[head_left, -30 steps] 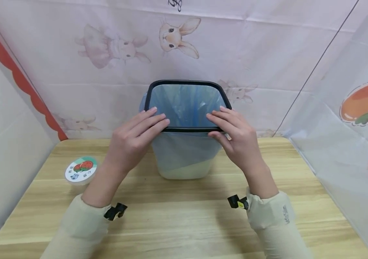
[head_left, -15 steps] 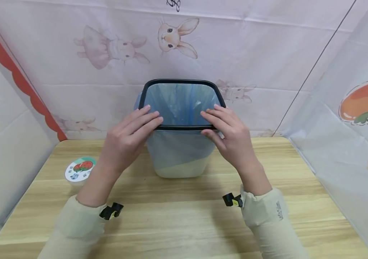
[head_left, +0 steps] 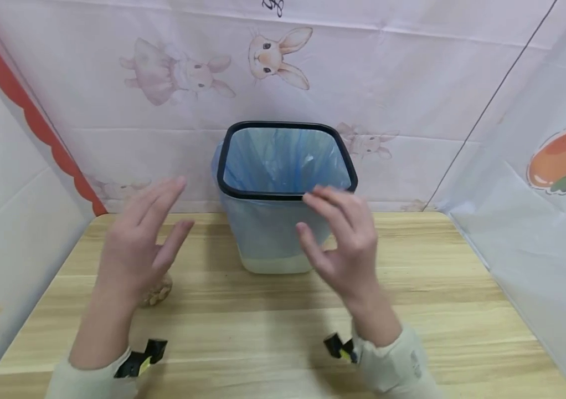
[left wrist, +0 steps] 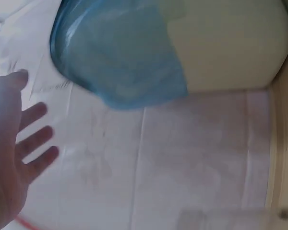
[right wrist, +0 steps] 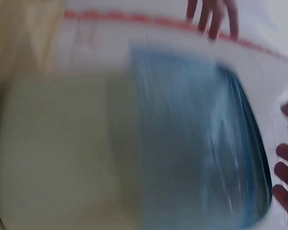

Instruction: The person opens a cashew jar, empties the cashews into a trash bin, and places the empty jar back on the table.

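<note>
A pale waste bin [head_left: 275, 266] with a black rim [head_left: 283, 196] stands upright against the back wall, lined with a translucent blue plastic bag [head_left: 268, 160] that folds down over its outside. To the left of the bin my left hand [head_left: 135, 249] hovers with fingers stretched and thumb apart, holding nothing. My right hand [head_left: 345, 246] is just in front of the rim's right front corner, fingers extended and thumb spread. In the right wrist view those fingers [right wrist: 285, 191] lie very near the rim. Behind my left hand a clear tub [head_left: 158, 291] with light brown pieces inside is mostly hidden.
The bin and tub share a wooden table [head_left: 243, 343]. Behind it hangs a back cloth [head_left: 412, 83] printed with rabbits, and similar cloths close off both sides. A small black device [head_left: 143, 357] sits at each wrist.
Both hands have come off the bin's rim. My left hand has moved left and toward me, over the tub; my right hand has drawn back slightly. The bin stays upright at the wall.
</note>
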Demonstrator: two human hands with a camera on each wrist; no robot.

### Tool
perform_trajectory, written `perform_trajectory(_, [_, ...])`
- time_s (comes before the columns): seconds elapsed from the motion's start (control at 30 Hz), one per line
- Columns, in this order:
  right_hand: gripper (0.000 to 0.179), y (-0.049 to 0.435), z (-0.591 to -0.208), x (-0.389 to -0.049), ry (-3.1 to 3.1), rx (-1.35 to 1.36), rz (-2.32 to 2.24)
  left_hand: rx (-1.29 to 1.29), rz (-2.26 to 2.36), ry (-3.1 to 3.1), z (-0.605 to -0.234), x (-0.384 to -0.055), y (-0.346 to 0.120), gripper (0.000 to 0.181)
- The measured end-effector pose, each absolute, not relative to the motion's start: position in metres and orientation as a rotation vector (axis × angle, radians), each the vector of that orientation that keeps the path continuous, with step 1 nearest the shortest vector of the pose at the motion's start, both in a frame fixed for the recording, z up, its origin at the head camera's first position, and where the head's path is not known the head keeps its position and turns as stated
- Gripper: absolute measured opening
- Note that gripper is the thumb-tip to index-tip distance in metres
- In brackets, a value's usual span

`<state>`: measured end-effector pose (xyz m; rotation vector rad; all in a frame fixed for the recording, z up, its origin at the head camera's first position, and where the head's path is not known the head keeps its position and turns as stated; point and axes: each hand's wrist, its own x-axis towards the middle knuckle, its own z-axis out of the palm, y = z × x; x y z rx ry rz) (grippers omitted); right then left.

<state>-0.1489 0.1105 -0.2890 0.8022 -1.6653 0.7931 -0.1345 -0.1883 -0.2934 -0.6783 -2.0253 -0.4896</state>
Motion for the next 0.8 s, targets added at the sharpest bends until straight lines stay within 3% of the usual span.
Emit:
perform_trajectory(0.17, [0.017,0.06,-0.303,-0.132,-1.595,0.823,0.962,-0.679,-0.529,-2.036,-0.304,-0.125,-0.213,0.052])
perform_trajectory(0.4, [0.023,0.008,-0.349,-0.144,-1.96,0.923,1.273,-0.643,-0.57,-2.224,-0.321,-0.13,-0.242,0.048])
perform_trajectory(0.53, [0.037,-0.015,-0.374,-0.15,-2.225,0.988,1.448,-0.538,-0.564,-2.412,-0.328,-0.132,-0.254,0.054])
perform_trajectory(0.8, [0.084,-0.063,-0.409,-0.157,-2.731,0.973,1.714,-0.318,-0.583,-2.789,-0.337,-0.13,-0.272,0.062])
